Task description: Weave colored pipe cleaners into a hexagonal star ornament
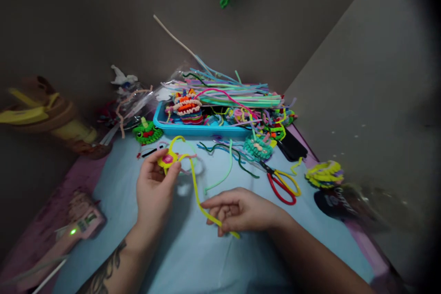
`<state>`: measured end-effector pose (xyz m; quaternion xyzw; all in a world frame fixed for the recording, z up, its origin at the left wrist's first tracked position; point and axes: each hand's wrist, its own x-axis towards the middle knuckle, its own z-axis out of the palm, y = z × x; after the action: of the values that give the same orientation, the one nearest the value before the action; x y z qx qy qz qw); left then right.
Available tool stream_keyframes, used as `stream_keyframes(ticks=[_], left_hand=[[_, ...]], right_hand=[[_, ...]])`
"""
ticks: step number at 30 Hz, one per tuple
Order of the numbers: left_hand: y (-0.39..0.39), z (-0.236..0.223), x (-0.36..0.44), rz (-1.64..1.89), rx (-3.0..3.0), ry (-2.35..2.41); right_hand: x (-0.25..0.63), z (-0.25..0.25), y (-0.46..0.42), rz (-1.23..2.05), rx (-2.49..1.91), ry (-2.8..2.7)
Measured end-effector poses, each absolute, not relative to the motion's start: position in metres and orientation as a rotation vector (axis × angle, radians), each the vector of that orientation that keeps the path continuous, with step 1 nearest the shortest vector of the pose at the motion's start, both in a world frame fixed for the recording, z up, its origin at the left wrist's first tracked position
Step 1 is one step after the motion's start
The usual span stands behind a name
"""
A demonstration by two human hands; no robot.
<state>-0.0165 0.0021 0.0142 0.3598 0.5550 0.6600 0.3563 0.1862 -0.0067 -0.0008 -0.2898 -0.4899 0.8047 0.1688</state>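
Note:
My left hand pinches a small pipe-cleaner flower, yellow with a pink centre, between thumb and fingertips. A long yellow pipe cleaner runs down from the flower to my right hand. The thumb and curled fingers of that hand close on it near its lower end, with the index finger against it higher up. A yellow loop and a few pale pink and green strands stick out behind the flower. Just past my hands, a mint-green pipe cleaner lies curved on the light blue cloth.
A blue tray heaped with pipe cleaners stands at the back. Scissors with red and yellow handles lie right, near a teal fuzzy figure, a black phone and a yellow fuzzy piece. Leftward are a green figure and a pink device.

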Motion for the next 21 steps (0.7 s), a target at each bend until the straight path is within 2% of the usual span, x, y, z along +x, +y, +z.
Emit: stream_keyframes(ticks=[4, 11, 21], left_hand=[[0.004, 0.01, -0.018, 1.64, 0.905, 1.348], [-0.003, 0.009, -0.012, 1.361, 0.931, 1.203], [-0.01, 0.009, 0.001, 1.151, 1.001, 1.162]], right_hand=[[0.191, 0.0, 0.0, 2.057, -0.896, -1.382], [0.184, -0.001, 0.008, 1.323, -1.172, -1.382], [0.172, -0.001, -0.004, 0.549, -1.137, -1.697]])
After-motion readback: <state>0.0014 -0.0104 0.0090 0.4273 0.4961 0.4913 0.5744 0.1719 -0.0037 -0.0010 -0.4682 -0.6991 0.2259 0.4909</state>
